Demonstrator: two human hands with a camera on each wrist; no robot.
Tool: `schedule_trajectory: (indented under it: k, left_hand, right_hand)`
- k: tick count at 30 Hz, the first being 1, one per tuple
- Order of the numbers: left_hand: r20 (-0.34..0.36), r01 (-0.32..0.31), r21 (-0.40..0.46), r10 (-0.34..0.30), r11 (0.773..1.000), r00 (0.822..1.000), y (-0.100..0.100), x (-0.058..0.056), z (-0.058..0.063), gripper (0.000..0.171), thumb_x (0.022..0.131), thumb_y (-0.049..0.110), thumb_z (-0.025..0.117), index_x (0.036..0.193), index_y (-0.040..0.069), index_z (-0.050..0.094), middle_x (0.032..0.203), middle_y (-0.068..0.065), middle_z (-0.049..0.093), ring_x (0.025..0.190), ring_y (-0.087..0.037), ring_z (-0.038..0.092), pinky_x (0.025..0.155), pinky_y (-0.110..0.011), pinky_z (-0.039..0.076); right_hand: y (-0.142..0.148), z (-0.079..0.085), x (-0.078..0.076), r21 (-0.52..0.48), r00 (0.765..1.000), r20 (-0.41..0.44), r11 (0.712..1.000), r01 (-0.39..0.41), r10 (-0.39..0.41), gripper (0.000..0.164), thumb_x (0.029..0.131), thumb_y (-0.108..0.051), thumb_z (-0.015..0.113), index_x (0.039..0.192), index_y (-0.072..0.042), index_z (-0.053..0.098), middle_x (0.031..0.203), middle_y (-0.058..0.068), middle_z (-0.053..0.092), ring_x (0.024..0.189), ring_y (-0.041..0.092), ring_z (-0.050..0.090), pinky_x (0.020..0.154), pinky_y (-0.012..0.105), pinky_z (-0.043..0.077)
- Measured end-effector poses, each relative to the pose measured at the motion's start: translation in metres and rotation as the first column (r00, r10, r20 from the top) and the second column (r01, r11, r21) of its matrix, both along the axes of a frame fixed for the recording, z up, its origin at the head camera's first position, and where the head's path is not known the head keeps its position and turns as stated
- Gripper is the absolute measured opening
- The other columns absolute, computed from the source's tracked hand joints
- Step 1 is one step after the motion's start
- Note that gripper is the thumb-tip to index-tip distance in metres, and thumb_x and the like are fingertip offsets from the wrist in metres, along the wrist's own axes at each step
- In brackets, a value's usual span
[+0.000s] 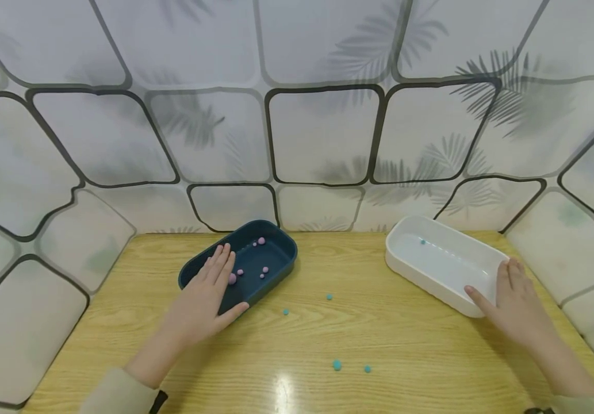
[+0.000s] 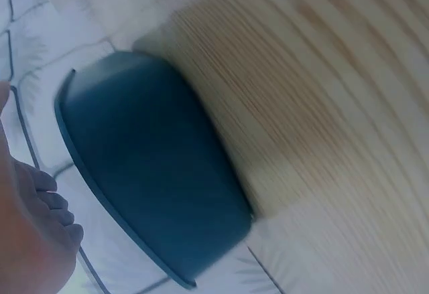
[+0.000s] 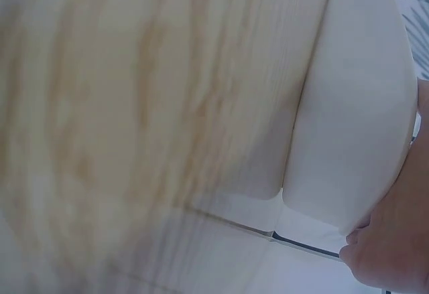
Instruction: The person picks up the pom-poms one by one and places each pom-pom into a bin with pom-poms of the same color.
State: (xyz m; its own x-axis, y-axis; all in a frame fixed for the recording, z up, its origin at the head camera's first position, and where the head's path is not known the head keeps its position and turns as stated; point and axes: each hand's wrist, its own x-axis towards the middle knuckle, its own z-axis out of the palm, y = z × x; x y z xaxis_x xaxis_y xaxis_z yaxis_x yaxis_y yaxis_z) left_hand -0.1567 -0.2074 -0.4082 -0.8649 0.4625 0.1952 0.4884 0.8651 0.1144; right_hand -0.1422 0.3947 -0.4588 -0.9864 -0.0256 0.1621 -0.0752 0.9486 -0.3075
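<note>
My left hand [image 1: 200, 296] lies over the left end of a dark blue oblong tray [image 1: 273, 286], fingers straight and together, thumb apart across its near rim. In the left wrist view, the fingertips show above the rim of the blue tray [image 2: 151, 167]. Several pink balls [image 1: 261, 241] of mixed sizes lie inside it, one partly behind my fingers. At the right end of a white oblong tray [image 1: 421, 282], my right hand [image 1: 516, 307] rests at the rim with fingers extended and thumb over the near side. A small turquoise ball [image 1: 423, 242] lies in the white tray.
Several more turquoise balls are scattered on the wooden table [image 1: 255, 368] between the trays, including a larger one [image 1: 337, 365] near the front. A patterned cloth wall [image 1: 322, 138] stands close behind both trays and along the sides.
</note>
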Motion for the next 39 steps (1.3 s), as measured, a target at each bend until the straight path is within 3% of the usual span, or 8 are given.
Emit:
schedule_trajectory:
  k: [6, 10, 17, 25, 30, 39]
  left_hand:
    - [-0.077, 0.11, 0.07, -0.104, 0.991, 0.992, 0.019, 0.006, -0.003, 0.097, 0.101, 0.053, 0.068, 0.166, -0.004, 0.026, 0.176, -0.024, 0.021, 0.162, -0.043, 0.027, 0.126, -0.059, 0.037]
    - [-0.111, 0.192, 0.121, -0.179, 0.974, 0.977, 0.03, 0.009, -0.007, 0.095, 0.096, 0.044, 0.078, 0.165, -0.002, 0.032, 0.174, -0.021, 0.028, 0.159, -0.04, 0.035, 0.122, -0.055, 0.043]
    - [-0.098, 0.257, 0.264, -0.24, 0.93, 0.966, 0.046, 0.015, -0.015, 0.093, 0.084, 0.023, 0.092, 0.16, 0.001, 0.043, 0.17, -0.013, 0.041, 0.155, -0.035, 0.043, 0.121, -0.05, 0.044]
    - [0.037, 0.188, 0.468, -0.231, 0.863, 0.972, 0.056, 0.019, -0.026, 0.085, 0.085, 0.013, 0.09, 0.158, 0.004, 0.048, 0.159, -0.015, 0.055, 0.146, -0.039, 0.053, 0.115, -0.058, 0.049]
    - [0.129, 0.133, 0.525, -0.233, 0.841, 0.964, 0.06, 0.019, -0.033, 0.075, 0.087, 0.009, 0.087, 0.154, 0.003, 0.054, 0.154, -0.014, 0.061, 0.143, -0.035, 0.057, 0.113, -0.055, 0.052]
    - [0.23, 0.063, 0.588, -0.241, 0.806, 0.943, 0.068, 0.017, -0.047, 0.064, 0.091, 0.007, 0.083, 0.15, 0.002, 0.058, 0.146, -0.013, 0.066, 0.135, -0.034, 0.063, 0.113, -0.05, 0.053]
  right_hand:
    - [-0.002, 0.002, 0.0, 0.006, 1.0, 0.004, 1.0, 0.007, -0.007, 0.103, 0.111, -0.051, 0.047, 0.152, 0.032, 0.002, 0.159, 0.055, -0.005, 0.155, 0.066, -0.006, 0.131, 0.067, -0.008]
    - [-0.003, 0.003, 0.001, 0.008, 1.0, 0.024, 1.0, 0.009, -0.009, 0.103, 0.111, -0.051, 0.046, 0.152, 0.032, 0.001, 0.159, 0.054, -0.007, 0.154, 0.066, -0.007, 0.13, 0.068, -0.008]
    - [-0.004, 0.004, 0.001, 0.003, 0.999, 0.039, 1.0, 0.009, -0.01, 0.102, 0.111, -0.051, 0.045, 0.152, 0.032, 0.002, 0.16, 0.054, -0.008, 0.155, 0.065, -0.009, 0.13, 0.068, -0.008]
    - [-0.004, 0.006, 0.001, -0.012, 0.998, 0.061, 1.0, 0.0, 0.0, 0.102, 0.112, -0.05, 0.044, 0.152, 0.032, -0.001, 0.16, 0.053, -0.012, 0.154, 0.065, -0.015, 0.129, 0.066, -0.014]
    - [-0.004, 0.006, 0.0, -0.008, 0.999, 0.049, 1.0, -0.005, 0.005, 0.102, 0.112, -0.05, 0.044, 0.151, 0.033, 0.0, 0.159, 0.055, -0.009, 0.153, 0.067, -0.011, 0.129, 0.066, -0.013]
    - [-0.004, 0.008, 0.001, -0.009, 0.998, 0.06, 1.0, -0.006, 0.006, 0.101, 0.112, -0.05, 0.043, 0.15, 0.034, 0.0, 0.159, 0.055, -0.01, 0.153, 0.067, -0.012, 0.129, 0.065, -0.014]
